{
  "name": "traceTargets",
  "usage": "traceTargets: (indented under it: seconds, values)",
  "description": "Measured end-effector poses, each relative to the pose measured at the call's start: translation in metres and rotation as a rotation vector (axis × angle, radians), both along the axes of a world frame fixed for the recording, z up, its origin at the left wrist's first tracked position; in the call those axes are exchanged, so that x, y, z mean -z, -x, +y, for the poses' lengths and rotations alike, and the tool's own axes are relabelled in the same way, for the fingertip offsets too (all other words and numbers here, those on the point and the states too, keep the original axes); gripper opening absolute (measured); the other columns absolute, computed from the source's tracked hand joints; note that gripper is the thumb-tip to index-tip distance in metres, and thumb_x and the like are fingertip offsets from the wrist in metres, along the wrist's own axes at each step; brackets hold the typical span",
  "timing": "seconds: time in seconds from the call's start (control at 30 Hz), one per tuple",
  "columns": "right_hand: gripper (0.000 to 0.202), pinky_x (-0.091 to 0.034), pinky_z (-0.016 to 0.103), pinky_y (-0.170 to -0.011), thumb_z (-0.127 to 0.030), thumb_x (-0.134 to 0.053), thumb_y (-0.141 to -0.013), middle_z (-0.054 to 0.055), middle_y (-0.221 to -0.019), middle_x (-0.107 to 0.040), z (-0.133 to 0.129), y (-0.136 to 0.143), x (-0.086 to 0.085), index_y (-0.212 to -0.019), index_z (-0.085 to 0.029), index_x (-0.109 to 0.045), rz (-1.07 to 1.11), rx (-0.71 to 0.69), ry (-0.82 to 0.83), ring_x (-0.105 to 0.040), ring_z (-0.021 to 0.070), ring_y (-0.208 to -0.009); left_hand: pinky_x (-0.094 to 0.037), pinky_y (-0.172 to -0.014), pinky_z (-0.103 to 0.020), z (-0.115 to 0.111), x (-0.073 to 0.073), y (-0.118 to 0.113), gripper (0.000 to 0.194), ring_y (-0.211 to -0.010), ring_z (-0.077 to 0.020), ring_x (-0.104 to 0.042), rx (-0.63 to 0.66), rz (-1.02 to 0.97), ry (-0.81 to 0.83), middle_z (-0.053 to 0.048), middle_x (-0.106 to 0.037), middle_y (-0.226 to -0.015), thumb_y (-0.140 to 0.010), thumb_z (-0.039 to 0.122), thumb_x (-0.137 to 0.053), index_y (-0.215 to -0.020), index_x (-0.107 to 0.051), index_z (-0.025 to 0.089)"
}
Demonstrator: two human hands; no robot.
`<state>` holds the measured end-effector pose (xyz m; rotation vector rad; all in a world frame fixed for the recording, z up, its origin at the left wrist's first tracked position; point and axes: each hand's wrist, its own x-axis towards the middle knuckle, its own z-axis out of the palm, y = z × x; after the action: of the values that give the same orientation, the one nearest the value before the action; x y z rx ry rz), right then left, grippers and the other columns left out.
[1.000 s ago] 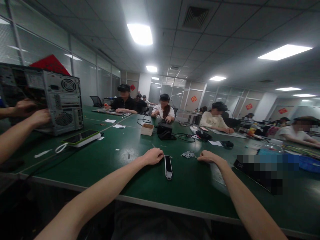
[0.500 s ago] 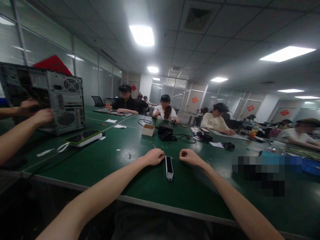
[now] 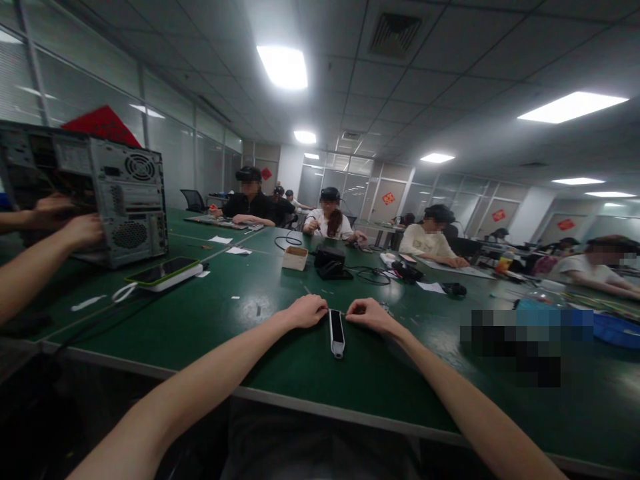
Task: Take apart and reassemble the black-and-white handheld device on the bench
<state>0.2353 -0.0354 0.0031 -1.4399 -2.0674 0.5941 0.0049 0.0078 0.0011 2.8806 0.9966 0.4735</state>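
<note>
A: Where's the device?
B: Slim white-and-black handheld device (image 3: 337,332), centre of frame, flat on the green worktop (image 3: 240,333). Long axis runs from the near edge up into the frame, slightly tilted.

A: Hands?
B: Left hand (image 3: 306,311) just left of its far end, right hand (image 3: 367,315) just right of it. Both meet at that far tip. Fingers curled closed on both, pinching something thin between them at the tip; too small to tell what it is.

A: Which is nearer?
B: About equal, left maybe touching the device's corner. The body lies below the fingers in the frame, toward the person.

A: Around it?
B: Open computer tower (image 3: 125,200) upper left, a co-worker's hands (image 3: 80,230) on it. Tablet in a green-edged case (image 3: 165,272) beside the tower. Small cardboard box (image 3: 295,258) and black gear (image 3: 330,261) further up the middle. Other people seated beyond.
</note>
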Motion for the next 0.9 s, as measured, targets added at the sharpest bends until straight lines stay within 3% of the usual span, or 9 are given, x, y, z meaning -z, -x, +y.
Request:
traceTargets:
  seconds: [0.53,0.9]
  values:
    - [0.024,-0.046,0.028,-0.071,-0.036,-0.071,-0.066,0.002,-0.078,-0.066,0.0011,0.0053,0.0043,-0.078,-0.016,-0.065,0.098,-0.011,-0.066,-0.060,0.0149,-0.073,-0.045,-0.076,-0.027,-0.0038,-0.0050,0.0003,0.027,-0.088,-0.0194,-0.059,-0.014,0.032,-0.007,-0.007,-0.064,-0.097,-0.090,0.028,-0.039,-0.097,-0.064,0.018]
    - [0.022,-0.047,0.028,-0.073,-0.032,-0.067,-0.070,0.002,-0.085,-0.066,-0.0018,0.0032,-0.0045,-0.087,-0.017,-0.066,0.027,-0.045,-0.016,-0.059,0.0153,-0.078,-0.045,-0.076,-0.027,-0.0047,-0.0069,0.0006,0.027,-0.089,-0.0190,-0.059,-0.011,0.029,0.022,-0.007,-0.064,-0.099,-0.091,0.029,-0.039,-0.097,-0.063,0.019]
